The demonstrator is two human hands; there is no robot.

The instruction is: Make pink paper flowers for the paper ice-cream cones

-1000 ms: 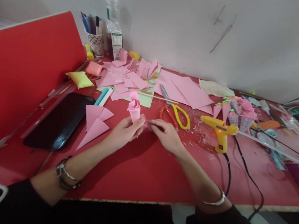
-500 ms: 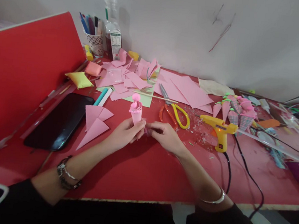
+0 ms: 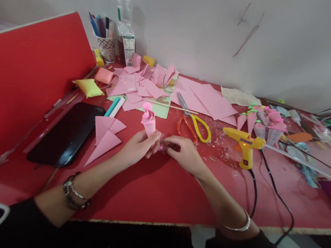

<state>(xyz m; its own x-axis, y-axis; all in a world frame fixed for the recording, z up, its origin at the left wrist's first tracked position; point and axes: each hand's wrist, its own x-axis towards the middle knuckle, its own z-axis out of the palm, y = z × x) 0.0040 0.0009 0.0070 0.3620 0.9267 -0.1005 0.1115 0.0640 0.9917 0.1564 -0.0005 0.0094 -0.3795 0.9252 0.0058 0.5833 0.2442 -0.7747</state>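
My left hand (image 3: 140,147) is closed around the lower part of a pink paper cone (image 3: 150,128), which leans a little to the left. A rolled paper swirl and a pink pompom (image 3: 147,106) top the cone. Close beside it, my right hand (image 3: 182,151) has its fingers curled in a pinch. Between the two hands shows a small, shiny pinkish bit (image 3: 160,148), too small and blurred to name. Left of my left hand lie cut pink paper pieces (image 3: 105,145). Scissors (image 3: 193,127) with orange and yellow handles lie beyond my right hand.
A yellow glue gun (image 3: 245,145) with a lit light stands on the right, its black cord running off the table's front edge. Finished cones (image 3: 272,128) cluster behind it. A phone (image 3: 65,134), pink paper scraps (image 3: 140,85), a pen cup (image 3: 105,47) and a bottle (image 3: 125,42) are left.
The cone's top has tilted slightly to the left in my left hand. My right hand stays near it, its fingers slightly shifted.
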